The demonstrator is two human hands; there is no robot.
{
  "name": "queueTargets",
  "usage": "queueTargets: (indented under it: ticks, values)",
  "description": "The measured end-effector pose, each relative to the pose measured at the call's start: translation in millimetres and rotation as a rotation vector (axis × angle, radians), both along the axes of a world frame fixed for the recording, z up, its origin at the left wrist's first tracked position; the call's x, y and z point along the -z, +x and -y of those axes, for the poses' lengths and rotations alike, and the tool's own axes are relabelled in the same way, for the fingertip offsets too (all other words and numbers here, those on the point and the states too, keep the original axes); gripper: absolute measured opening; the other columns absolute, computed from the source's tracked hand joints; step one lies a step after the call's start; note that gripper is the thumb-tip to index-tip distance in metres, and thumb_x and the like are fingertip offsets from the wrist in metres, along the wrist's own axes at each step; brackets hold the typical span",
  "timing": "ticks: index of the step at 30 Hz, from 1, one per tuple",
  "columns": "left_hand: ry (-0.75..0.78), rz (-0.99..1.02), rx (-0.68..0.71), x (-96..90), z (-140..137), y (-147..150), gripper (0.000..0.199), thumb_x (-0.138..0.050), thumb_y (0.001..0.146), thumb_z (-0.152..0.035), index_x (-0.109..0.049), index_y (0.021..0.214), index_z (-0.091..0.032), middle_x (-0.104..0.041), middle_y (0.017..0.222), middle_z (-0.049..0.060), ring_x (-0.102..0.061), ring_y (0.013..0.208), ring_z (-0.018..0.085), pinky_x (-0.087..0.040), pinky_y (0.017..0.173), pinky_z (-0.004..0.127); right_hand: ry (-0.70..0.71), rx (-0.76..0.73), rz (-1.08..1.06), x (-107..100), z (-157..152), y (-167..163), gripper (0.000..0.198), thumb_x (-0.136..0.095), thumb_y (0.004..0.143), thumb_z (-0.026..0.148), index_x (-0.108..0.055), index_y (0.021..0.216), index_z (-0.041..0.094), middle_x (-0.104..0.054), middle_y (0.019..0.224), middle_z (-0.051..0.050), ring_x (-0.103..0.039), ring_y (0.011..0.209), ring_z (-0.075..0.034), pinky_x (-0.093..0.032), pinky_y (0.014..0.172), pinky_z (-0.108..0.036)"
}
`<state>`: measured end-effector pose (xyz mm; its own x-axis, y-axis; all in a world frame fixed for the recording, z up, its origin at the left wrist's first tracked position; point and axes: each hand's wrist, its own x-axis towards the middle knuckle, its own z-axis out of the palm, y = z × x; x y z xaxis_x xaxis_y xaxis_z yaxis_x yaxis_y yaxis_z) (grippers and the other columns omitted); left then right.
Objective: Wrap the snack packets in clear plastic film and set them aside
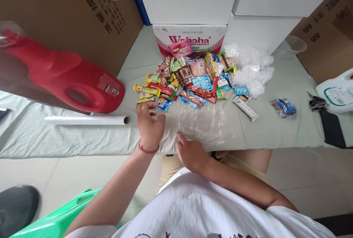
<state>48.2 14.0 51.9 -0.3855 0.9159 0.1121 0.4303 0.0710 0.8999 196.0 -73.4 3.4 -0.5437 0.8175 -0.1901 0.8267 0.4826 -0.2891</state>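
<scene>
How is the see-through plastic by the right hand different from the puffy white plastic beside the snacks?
The see-through plastic lies spread flat; the white plastic is bunched up and puffy. The see-through plastic is by the right hand, in front of the snacks; the white plastic is to their right. Both look wrinkled and rest on the green cloth.

To my left I see a big red plastic jug (64, 70) just behind a long white hollow roll (86, 120), with a large brown cardboard box (73, 11) beyond them. On my right, small metal keys (317, 102) lie just beside a white plastic bottle (337, 93)
</scene>
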Motion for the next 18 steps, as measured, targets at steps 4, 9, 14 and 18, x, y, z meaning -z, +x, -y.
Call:
queueTargets:
  ticks: [4,9,14,18]
  values:
    - [-0.149,-0.007,0.559,1.4,38.1,32.0,0.02,-0.051,0.076,-0.016,-0.068,0.083,-0.023,-0.074,0.097,0.005,-0.068,0.093,0.023,-0.055,0.088,0.034,-0.098,-0.028,-0.008,7.0,-3.4,-6.9,0.029,-0.046,0.097,0.011,-0.073,0.106,0.015,-0.074,0.125,-0.017,-0.075,0.086,-0.026,-0.056,0.069,-0.036]
    - [-0.311,-0.266,0.711,38.0,12.5,58.7,0.03,-0.051,0.082,-0.018,-0.073,0.101,-0.02,-0.074,0.123,0.013,-0.066,0.122,0.032,-0.049,0.11,0.046,-0.181,-0.037,-0.031,5.9,2.1,-15.3,0.034,-0.044,0.096,0.006,-0.076,0.104,0.014,-0.078,0.102,-0.015,-0.073,0.095,-0.027,-0.055,0.075,-0.035]
    - [-0.238,-0.407,0.652,67.4,-1.8,52.5,0.043,-0.043,0.093,-0.024,-0.069,0.125,-0.011,-0.06,0.149,0.02,-0.046,0.149,0.032,-0.034,0.126,0.049,-0.111,-0.018,-0.255,-23.1,13.8,15.7,0.02,-0.054,0.101,0.026,-0.072,0.108,0.019,-0.076,0.107,-0.008,-0.07,0.081,-0.019,-0.051,0.068,-0.03]
    - [-0.098,-0.552,0.651,82.0,18.9,57.5,0.048,-0.042,0.098,-0.027,-0.063,0.137,-0.01,-0.052,0.157,0.02,-0.039,0.154,0.033,-0.025,0.128,0.055,0.136,0.321,-0.422,-30.6,-4.7,58.3,0.035,-0.037,0.109,0.026,-0.071,0.106,0.018,-0.075,0.101,-0.009,-0.065,0.097,-0.02,-0.051,0.09,-0.032]
